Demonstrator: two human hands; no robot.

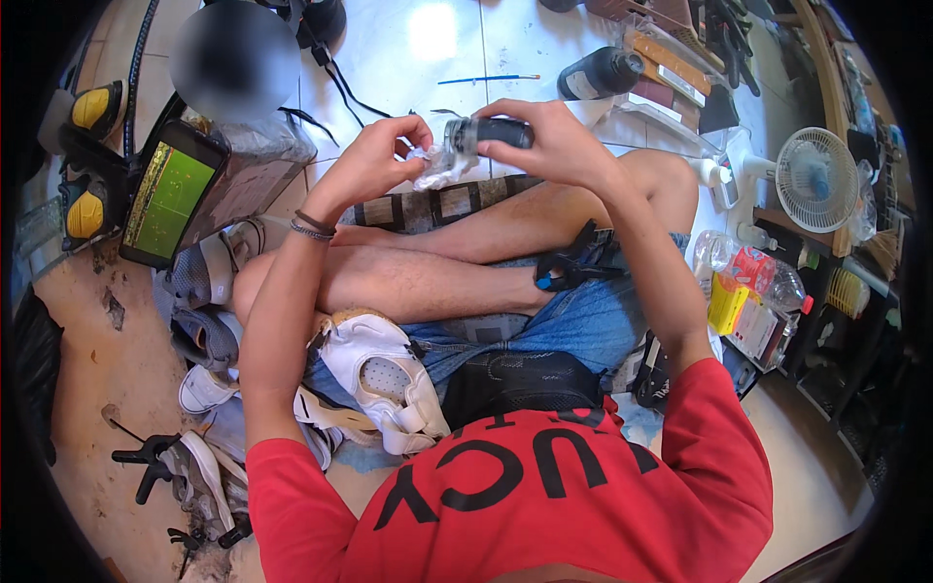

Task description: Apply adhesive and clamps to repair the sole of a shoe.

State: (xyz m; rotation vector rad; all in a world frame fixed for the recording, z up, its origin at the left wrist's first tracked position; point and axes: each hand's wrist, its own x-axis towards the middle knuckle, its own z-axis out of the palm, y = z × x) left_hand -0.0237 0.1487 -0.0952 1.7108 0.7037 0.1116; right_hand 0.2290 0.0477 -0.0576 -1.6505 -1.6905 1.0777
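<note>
In front of my crossed legs, my left hand [389, 151] pinches a crumpled white cloth or tissue [445, 175] between thumb and fingers. My right hand [549, 141] is wrapped round a small dark bottle [503, 133], which lies on its side with its clear, whitish end pointing left at the cloth. Whether the bottle's mouth touches the cloth I cannot tell. A white shoe [374, 360] with a tan sole edge rests on my lap, below the left forearm. Near my right forearm, a black spring clamp [573, 270] with a blue tip lies on my denim shorts.
A phone [170, 194] with a green screen leans at the left. Several shoes [199, 476] and black clamps lie lower left. Ahead are a thin blue brush [489, 79] and a black bottle [601, 74]. A white fan [816, 180] and a clear plastic bottle [753, 267] stand right.
</note>
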